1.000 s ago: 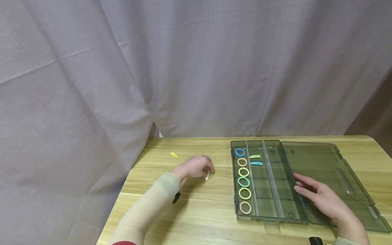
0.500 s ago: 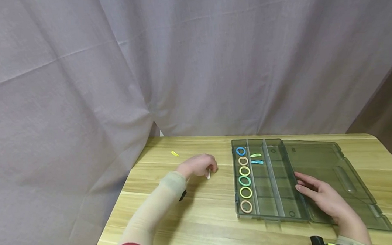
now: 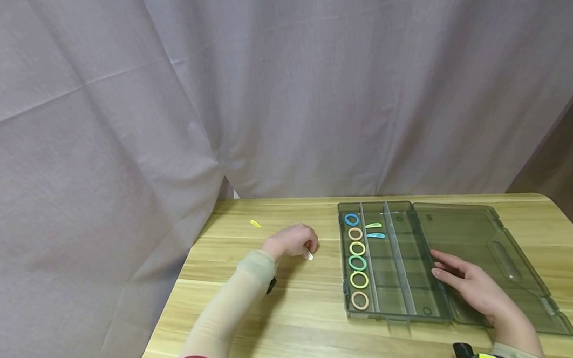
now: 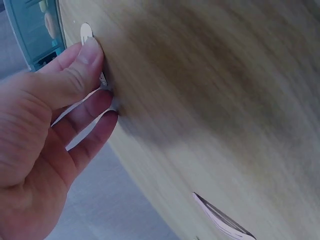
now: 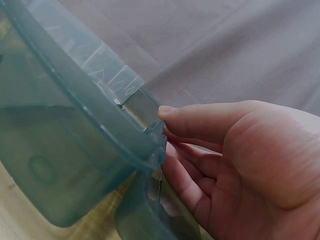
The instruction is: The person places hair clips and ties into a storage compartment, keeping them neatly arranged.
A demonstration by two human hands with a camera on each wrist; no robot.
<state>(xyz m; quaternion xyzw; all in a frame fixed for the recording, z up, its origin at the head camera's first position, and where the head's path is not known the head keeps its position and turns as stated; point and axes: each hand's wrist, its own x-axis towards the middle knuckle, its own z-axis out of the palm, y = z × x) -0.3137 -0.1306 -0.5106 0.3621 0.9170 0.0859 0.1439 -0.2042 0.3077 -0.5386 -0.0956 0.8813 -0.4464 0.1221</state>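
My left hand (image 3: pixel 294 240) pinches a white snap hair clip (image 4: pixel 86 31) between thumb and fingers, low over the table left of the box. One end of the clip shows past the thumb in the left wrist view. My right hand (image 3: pixel 477 290) rests at the hinge edge of a dark see-through plastic storage box (image 3: pixel 420 319). Its thumb touches the edge, with the other fingers against the side below, as the right wrist view shows. In the box's middle column lie a green hair clip (image 3: pixel 374 226) and a blue hair clip (image 3: pixel 376 236).
Several coloured rings, among them a blue ring (image 3: pixel 352 220), line the box's left column. The opened lid (image 3: pixel 484 244) lies flat to the right. A yellow hair clip (image 3: pixel 256 224) sits on the wooden table (image 3: pixel 294 330) near its back left. A grey curtain (image 3: pixel 291 92) hangs behind.
The left hand has shifted slightly right, and the white hair clip's lower end has swung from left to right. The right hand stays at the box edge.
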